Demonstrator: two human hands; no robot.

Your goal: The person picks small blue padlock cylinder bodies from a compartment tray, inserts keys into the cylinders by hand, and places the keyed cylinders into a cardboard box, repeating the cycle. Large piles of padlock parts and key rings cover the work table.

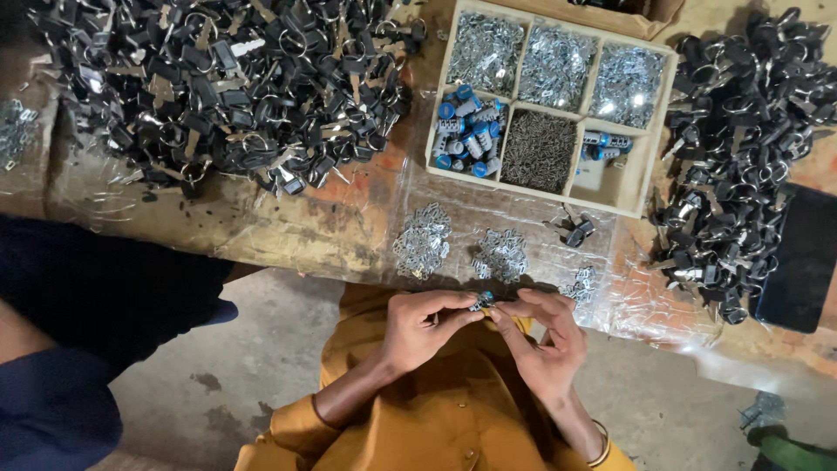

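Note:
My left hand (425,324) and my right hand (542,336) meet just below the table edge, over my mustard-yellow clothing. Between their fingertips they pinch a small metal cylinder with a blue end (481,300). Both hands are closed on it. Just above, on the plastic-covered table, lie little heaps of small silver metal pieces (422,241) (500,255) and a smaller heap (581,284). A single black-headed key piece (578,231) rests near them.
A wooden compartment tray (647,131) holds silver parts, dark pins and blue-tipped cylinders (469,129). Big piles of black-headed keys on rings lie at the upper left (218,87) and right (741,148). A dark flat slab (800,257) sits far right. Another person's dark sleeve (78,323) is at left.

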